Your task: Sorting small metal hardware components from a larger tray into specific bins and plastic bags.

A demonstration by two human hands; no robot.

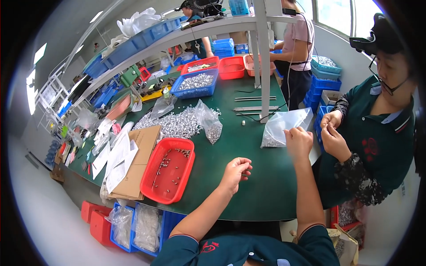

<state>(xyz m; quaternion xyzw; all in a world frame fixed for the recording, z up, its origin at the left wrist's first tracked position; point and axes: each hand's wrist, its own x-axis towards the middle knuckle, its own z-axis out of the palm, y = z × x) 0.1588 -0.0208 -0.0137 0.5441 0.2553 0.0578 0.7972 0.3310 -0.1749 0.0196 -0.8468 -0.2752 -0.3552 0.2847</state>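
- The left hand (236,170) is hovering just above the green table (248,186), its fingers curling inward into a loose fist; whether they are pinching a small part is too small to tell.
- The right hand (298,141) is gripping the near edge of a clear plastic bag (284,126), fingers closing on the thin, crinkly film.
- The bag is lying flat beyond those fingertips, its long axis running away from the person toward the upper right, small silvery metal parts gathering in its lower left corner.
- Left of the curled fingers, a shallow red plastic tray (153,186) is holding scattered metal pieces.
- Farther off, a loose heap of shiny cylindrical parts (175,124) is spreading across the mat.
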